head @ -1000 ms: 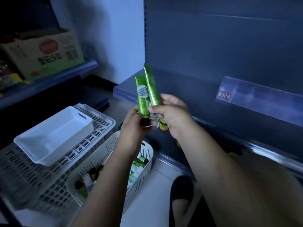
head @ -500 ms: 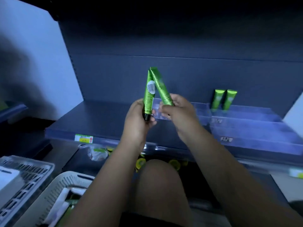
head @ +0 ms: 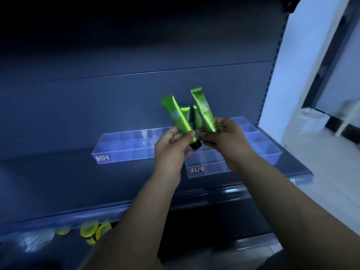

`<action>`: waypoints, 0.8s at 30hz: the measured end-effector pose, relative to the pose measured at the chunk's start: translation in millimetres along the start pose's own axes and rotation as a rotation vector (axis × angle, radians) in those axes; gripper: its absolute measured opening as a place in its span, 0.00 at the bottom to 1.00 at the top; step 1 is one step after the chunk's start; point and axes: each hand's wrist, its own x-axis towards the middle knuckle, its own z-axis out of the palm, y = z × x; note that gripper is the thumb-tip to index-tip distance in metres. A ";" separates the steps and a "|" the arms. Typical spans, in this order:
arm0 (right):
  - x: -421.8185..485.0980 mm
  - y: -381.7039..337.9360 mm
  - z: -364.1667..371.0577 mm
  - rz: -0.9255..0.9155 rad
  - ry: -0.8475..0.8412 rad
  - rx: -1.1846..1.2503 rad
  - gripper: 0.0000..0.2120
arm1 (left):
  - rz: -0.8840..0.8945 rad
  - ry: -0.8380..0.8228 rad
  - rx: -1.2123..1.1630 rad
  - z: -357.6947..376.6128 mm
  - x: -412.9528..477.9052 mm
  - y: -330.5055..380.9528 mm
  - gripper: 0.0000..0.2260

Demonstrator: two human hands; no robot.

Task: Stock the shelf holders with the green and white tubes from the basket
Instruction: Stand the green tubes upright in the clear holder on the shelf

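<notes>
Grips: left hand [head: 171,148] curled round green tube [head: 180,118], right hand [head: 227,138] round second tube [head: 205,113], apparently above holder [head: 271,157] rim.

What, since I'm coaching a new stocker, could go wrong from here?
1. The left hand grips the left tube low, near its black cap; it might slip and fall toward the yellow-lidded jars below.
2. The right hand holds the right tube close to the standing tubes behind; lowering it could topple them.
3. The clear holder has faint dividers in this dim light, so a tube may land astride one.
</notes>
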 end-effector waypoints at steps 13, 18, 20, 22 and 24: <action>73.4 11.4 -81.4 0.099 0.163 0.046 0.05 | 0.087 -0.084 0.390 67.9 98.3 -49.7 0.13; 110.0 12.5 -105.2 0.032 0.224 0.018 0.05 | 0.169 -0.094 0.463 80.1 132.3 -42.3 0.15; 127.1 11.2 -113.3 0.035 0.218 0.044 0.05 | 0.179 -0.096 0.504 87.9 148.6 -37.2 0.17; 144.7 8.2 -117.5 0.042 0.206 0.070 0.05 | 0.182 -0.099 0.532 99.2 165.0 -29.5 0.20; 162.2 7.4 -117.7 0.042 0.195 0.111 0.04 | 0.169 -0.108 0.554 109.3 180.1 -22.2 0.17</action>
